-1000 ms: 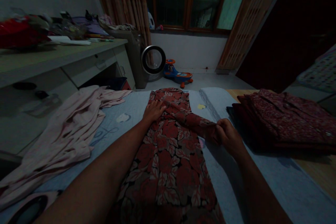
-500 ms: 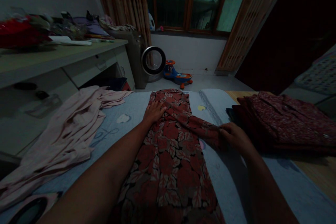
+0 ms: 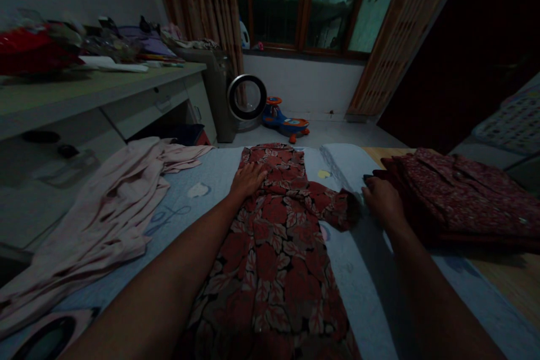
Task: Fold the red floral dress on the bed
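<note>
A red floral long-sleeved garment (image 3: 280,242) lies lengthwise before me, its far end narrow and folded. My left hand (image 3: 248,180) rests flat on its upper left part, fingers stretched out. One sleeve (image 3: 331,205) crosses the garment and sticks out to the right, its dark cuff end loose on the blue cover. Just right of that cuff, apart from it, hovers my right hand (image 3: 383,199), holding nothing, fingers loosely bent and apart. It is close to the left edge of a stack of folded dark red clothes (image 3: 468,197).
A light blue patterned cover (image 3: 185,197) lies under the garment. Crumpled pale pink clothing (image 3: 113,202) is at left. Beyond stand a cluttered desk (image 3: 169,81), a washing machine with its round door (image 3: 247,98) open, and a blue and orange ride-on toy (image 3: 284,121).
My right hand has let go of the sleeve and moved right and slightly up. The sleeve end has dropped onto the cover, shorter and bunched. My left hand stays put.
</note>
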Available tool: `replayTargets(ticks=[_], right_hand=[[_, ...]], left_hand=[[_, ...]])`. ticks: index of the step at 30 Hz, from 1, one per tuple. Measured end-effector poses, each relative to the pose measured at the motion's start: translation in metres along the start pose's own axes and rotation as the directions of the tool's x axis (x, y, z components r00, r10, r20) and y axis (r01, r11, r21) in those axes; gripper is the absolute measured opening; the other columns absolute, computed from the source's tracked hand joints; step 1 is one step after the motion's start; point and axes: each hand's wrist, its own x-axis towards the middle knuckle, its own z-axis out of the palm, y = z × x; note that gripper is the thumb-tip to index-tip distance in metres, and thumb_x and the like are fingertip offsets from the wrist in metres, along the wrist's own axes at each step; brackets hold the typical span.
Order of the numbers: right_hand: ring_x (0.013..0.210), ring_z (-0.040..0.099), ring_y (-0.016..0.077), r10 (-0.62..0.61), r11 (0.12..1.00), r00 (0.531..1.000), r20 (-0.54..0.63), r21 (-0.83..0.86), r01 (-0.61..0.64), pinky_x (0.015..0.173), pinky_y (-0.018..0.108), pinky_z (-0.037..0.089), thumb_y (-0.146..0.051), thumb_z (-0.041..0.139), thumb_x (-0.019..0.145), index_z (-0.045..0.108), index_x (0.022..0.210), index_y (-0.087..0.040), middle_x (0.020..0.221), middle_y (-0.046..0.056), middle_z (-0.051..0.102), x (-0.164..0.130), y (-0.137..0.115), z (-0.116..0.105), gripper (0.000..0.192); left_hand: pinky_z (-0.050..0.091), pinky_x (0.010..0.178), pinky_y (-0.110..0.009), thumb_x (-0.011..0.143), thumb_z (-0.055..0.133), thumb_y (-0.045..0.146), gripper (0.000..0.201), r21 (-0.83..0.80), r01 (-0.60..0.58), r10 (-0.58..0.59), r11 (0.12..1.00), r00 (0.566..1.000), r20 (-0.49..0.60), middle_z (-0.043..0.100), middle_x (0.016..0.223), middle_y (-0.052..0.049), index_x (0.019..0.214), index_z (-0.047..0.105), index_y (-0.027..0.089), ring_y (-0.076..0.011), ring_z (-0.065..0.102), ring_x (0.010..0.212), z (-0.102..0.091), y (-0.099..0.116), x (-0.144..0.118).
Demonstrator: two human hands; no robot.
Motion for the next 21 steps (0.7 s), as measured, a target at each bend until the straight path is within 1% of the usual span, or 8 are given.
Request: replayTargets(ticks=[4,6,9,11,13,15,19,21], right_hand=[[0.103,0.066,0.0246,-0.139,0.989,0.987,0.081,-0.033,0.142,0.088,0.032,0.046,-0.030,0.050,0.093,0.072,0.110,-0.016,0.112,0.014,0.071,-0.008,-0.011,0.011,0.031],[0.104,0.064,0.0260,-0.179,0.981,0.975,0.132,-0.055,0.187,0.090,0.034,0.045,-0.033,0.048,0.095,0.074,0.106,-0.018,0.113,0.014,0.071,-0.011,-0.022,0.013,0.032],[0.109,0.062,0.0294,-0.160,0.975,0.977,0.139,-0.131,0.178,0.088,0.037,0.044,-0.034,0.048,0.096,0.070,0.116,-0.017,0.121,0.016,0.068,-0.011,-0.036,0.014,0.035],[0.110,0.061,0.0304,-0.146,0.966,0.969,0.198,-0.184,0.183,0.087,0.037,0.044,-0.032,0.050,0.095,0.067,0.121,-0.017,0.121,0.017,0.068,-0.009,-0.040,0.014,0.035],[0.108,0.062,0.0301,-0.157,0.952,0.936,0.316,-0.203,0.229,0.086,0.037,0.044,-0.028,0.051,0.093,0.069,0.117,-0.019,0.115,0.015,0.071,-0.007,-0.038,0.012,0.031],[0.105,0.063,0.0300,-0.165,0.950,0.911,0.378,-0.188,0.250,0.085,0.038,0.044,-0.022,0.049,0.092,0.071,0.112,-0.021,0.111,0.015,0.071,-0.006,-0.032,0.008,0.029],[0.108,0.060,0.0341,-0.125,0.957,0.945,0.302,-0.216,0.195,0.085,0.044,0.044,-0.020,0.052,0.090,0.072,0.113,-0.022,0.118,0.019,0.065,-0.009,-0.014,-0.002,0.031],[0.111,0.057,0.0364,-0.115,0.948,0.934,0.339,-0.242,0.205,0.087,0.047,0.044,-0.020,0.057,0.087,0.073,0.113,-0.023,0.120,0.019,0.063,-0.010,-0.009,-0.008,0.031]], left_hand=[[0.029,0.115,-0.053,0.103,0.029,0.048,0.048,-0.025,0.042,-0.041,0.999,0.999,0.034,0.042,0.156,-0.005,0.148,0.040,0.036,-0.0292,0.030,0.148,-0.002,0.002,0.001],[0.028,0.115,-0.052,0.102,0.027,0.050,0.051,-0.032,0.055,-0.054,0.998,0.998,0.039,0.042,0.156,-0.006,0.149,0.039,0.035,-0.0289,0.030,0.148,-0.002,0.002,0.001],[0.028,0.116,-0.051,0.102,0.027,0.053,0.053,-0.034,0.057,-0.057,0.998,0.998,0.024,0.044,0.155,-0.007,0.150,0.038,0.034,-0.0285,0.031,0.147,-0.001,0.002,0.002],[0.028,0.116,-0.051,0.102,0.028,0.055,0.055,-0.027,0.065,-0.064,0.998,0.998,0.011,0.044,0.155,-0.008,0.151,0.038,0.032,-0.0286,0.032,0.147,0.000,0.002,0.003],[0.028,0.117,-0.049,0.101,0.028,0.056,0.058,-0.011,0.087,-0.086,0.996,0.996,0.012,0.042,0.157,-0.010,0.151,0.037,0.028,-0.0289,0.033,0.147,0.001,0.002,0.004],[0.028,0.117,-0.048,0.101,0.028,0.057,0.061,0.007,0.103,-0.103,0.995,0.994,0.020,0.039,0.158,-0.012,0.152,0.038,0.025,-0.0289,0.033,0.147,0.003,0.002,0.005],[0.028,0.116,-0.050,0.101,0.027,0.057,0.059,0.014,0.079,-0.079,0.997,0.997,0.023,0.039,0.158,-0.011,0.152,0.037,0.027,-0.0294,0.031,0.148,0.005,0.001,0.005],[0.028,0.115,-0.051,0.101,0.027,0.057,0.059,0.012,0.074,-0.074,0.997,0.997,0.015,0.040,0.158,-0.011,0.152,0.036,0.029,-0.0302,0.031,0.148,0.006,0.000,0.006]])
